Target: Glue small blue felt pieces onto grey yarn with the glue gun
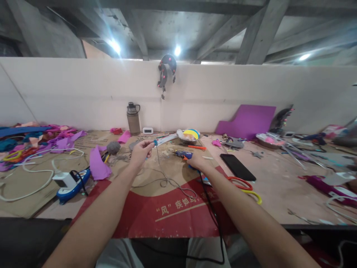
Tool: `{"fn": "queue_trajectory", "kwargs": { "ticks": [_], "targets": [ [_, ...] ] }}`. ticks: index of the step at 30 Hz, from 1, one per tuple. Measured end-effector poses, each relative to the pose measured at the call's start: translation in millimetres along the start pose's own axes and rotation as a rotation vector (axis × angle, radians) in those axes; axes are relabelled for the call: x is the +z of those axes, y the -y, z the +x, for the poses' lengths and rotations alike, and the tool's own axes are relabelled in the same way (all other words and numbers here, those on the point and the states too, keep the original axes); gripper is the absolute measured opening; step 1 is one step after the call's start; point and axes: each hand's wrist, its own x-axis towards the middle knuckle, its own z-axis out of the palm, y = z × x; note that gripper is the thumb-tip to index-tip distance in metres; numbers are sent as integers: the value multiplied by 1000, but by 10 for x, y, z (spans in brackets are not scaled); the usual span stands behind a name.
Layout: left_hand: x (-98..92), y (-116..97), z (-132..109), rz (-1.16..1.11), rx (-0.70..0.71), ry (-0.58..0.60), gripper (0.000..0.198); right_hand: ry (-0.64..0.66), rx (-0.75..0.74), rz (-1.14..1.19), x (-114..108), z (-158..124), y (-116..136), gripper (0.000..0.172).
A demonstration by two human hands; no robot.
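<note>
My left hand is closed in a pinch above the cardboard. From its fingertips a thin grey string hangs down and lies in loose loops on the board. A small blue bit shows at the fingertips; I cannot make out whether it is held or lies behind them. To the right, my right hand is wrapped round a blue hot glue gun with an orange trigger. The gun's nozzle points left, toward the left hand, and its black cord runs down over the table edge.
Red-and-brown cardboard covers the table's middle. Scissors and a black phone lie right. A power strip, purple felt and a grey yarn ball are left. Behind stand a bottle and a bowl.
</note>
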Motion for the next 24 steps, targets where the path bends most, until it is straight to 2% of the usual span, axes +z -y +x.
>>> {"fn": "queue_trajectory", "kwargs": {
  "ticks": [3, 6, 8, 11, 16, 18, 21, 24],
  "targets": [
    [-3, 1, -7, 24, 8, 1, 37, 71, 111, -34, -69, -19, 64, 13],
    [-8, -11, -16, 7, 2, -19, 37, 88, 205, 16, -158, -91, 225, 6],
    [-12, -13, -19, -10, -10, -36, 38, 72, 214, 81, -202, -155, 365, 13],
    [-19, 3, -18, -13, -25, -49, 39, 28, 134, 295, -250, -266, 604, 30],
    [-9, 34, -23, 13, -36, -56, 39, 76, -45, 683, -278, -446, 919, 31],
    [13, 22, -37, 36, -39, -55, 38, 113, -96, 683, -262, -487, 951, 28],
    [56, -13, -66, 65, -34, -42, 36, 122, -201, 548, -220, -508, 918, 21],
    [88, -38, -87, 66, -29, -25, 34, 125, -260, 413, -193, -512, 875, 24]
  ]
}}
